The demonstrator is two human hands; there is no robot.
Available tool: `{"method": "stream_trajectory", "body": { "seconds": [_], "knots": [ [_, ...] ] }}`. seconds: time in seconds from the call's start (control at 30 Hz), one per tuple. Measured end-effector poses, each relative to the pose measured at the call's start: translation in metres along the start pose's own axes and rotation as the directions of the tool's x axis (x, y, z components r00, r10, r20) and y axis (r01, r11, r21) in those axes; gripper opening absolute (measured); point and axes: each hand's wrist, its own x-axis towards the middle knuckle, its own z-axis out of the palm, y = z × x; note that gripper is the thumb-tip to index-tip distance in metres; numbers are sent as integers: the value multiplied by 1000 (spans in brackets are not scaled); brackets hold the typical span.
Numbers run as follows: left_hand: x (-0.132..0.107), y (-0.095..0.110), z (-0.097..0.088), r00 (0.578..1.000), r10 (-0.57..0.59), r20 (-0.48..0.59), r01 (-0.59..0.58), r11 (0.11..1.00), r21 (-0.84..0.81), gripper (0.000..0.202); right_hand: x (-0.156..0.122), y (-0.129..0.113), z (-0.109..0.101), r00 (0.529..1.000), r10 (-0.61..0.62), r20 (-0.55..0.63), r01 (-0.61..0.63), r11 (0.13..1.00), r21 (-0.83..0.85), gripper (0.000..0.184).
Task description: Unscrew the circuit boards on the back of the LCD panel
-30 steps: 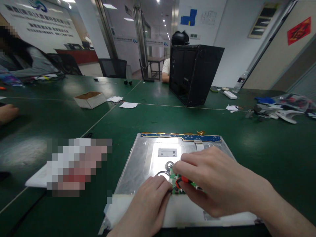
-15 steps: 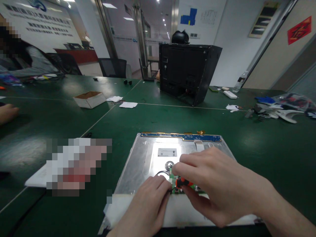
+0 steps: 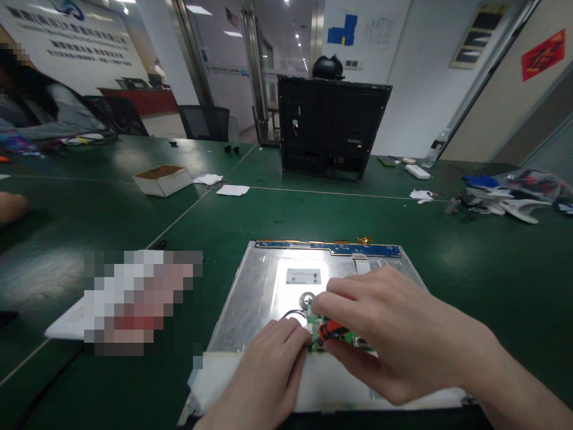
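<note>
A silver metal display panel [image 3: 268, 286] lies flat on the green table, with a blue circuit strip [image 3: 329, 248] along its far edge. On its near part sits a small green circuit board [image 3: 347, 338]. My right hand [image 3: 394, 331] is curled over the board, pinching a small red and black tool [image 3: 333, 328] against it. My left hand [image 3: 268, 376] rests on the panel's near edge, fingertips pressed together at the board's left end beside a black wire [image 3: 293, 313].
A black computer case [image 3: 329, 128] stands at the far side, with a person behind it. A cardboard box [image 3: 163, 179], paper scraps [image 3: 233, 190], and a pile of parts [image 3: 510, 197] lie around. Another person's hand [image 3: 11, 206] rests at the left edge.
The black computer case at the far side has been turned and shifted left. My right hand shifted slightly over the board; my left hand stayed put.
</note>
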Motion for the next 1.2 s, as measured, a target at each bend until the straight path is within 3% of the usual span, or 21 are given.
{"method": "stream_trajectory", "body": {
  "seconds": [0.37,0.7,0.93,1.2],
  "knots": [
    [1,1,0,999,5,-40,-5,1000,3,21,0,0,3,999,1,-35,-3,998,-70,6],
    [0,-1,1,1000,-12,-9,12,1000,16,21,1,0,-1,1000,-4,6,4,1000,-5,6],
    [1,2,-2,1000,4,-11,-4,1000,-2,23,1,1,3,999,-5,-37,1,995,-101,7],
    [-1,1,1,1000,-7,16,8,1000,-5,21,1,1,0,1000,14,-5,-14,999,-30,8]
  ]
}}
